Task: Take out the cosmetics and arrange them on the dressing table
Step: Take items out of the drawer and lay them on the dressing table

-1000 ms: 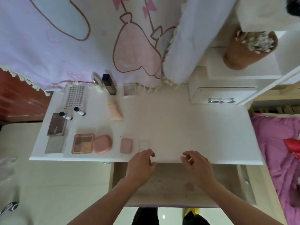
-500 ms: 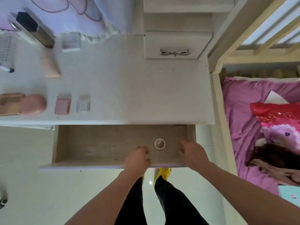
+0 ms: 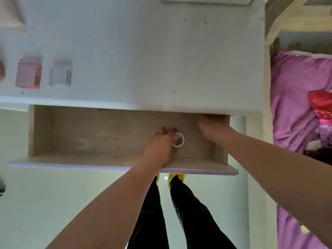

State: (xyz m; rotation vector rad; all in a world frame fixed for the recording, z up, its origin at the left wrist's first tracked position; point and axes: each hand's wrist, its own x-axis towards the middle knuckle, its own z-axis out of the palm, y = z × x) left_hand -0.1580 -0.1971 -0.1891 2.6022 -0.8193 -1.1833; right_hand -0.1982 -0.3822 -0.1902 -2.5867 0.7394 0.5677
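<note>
- Head view: the left hand (image 3: 159,146), at the drawer's front a moment ago, now curls its fingers round the small round white jar (image 3: 178,140), which lies in the open wooden drawer (image 3: 89,137).
- The right hand (image 3: 212,124) has reached the back corner. Its fingers are hidden, so its grip cannot be told.
- Lifting the jar out looks like the next step.

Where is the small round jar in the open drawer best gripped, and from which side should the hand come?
Probably best: grip the jar by its round side wall, thumb opposite fingers, coming from above. It stands lid-up on the drawer floor, low and flat-topped, with nothing over it. The left hand lies against its left side.
</note>
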